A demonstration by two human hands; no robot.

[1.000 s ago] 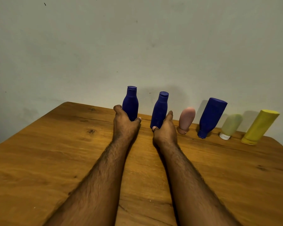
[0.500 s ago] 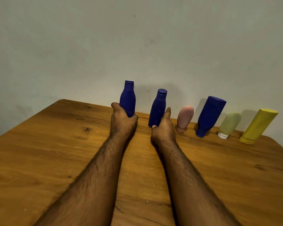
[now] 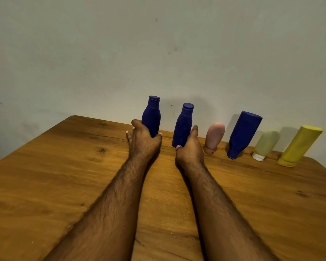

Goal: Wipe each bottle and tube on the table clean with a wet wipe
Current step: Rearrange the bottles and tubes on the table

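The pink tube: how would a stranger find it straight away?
Look along the wooden table's far edge, where six containers line the wall. The small pink plastic tube is third from the left, cap down, between two dark blue bottles, and is the only pink one.

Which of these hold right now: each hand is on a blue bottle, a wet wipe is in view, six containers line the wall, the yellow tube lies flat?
1. The left hand grips the leftmost blue bottle. True.
2. The right hand is at the second blue bottle. True.
3. A wet wipe lies on the table. False: none is visible.
4. Six containers stand along the wall. True.
5. The yellow tube lies flat. False: it stands cap-down.
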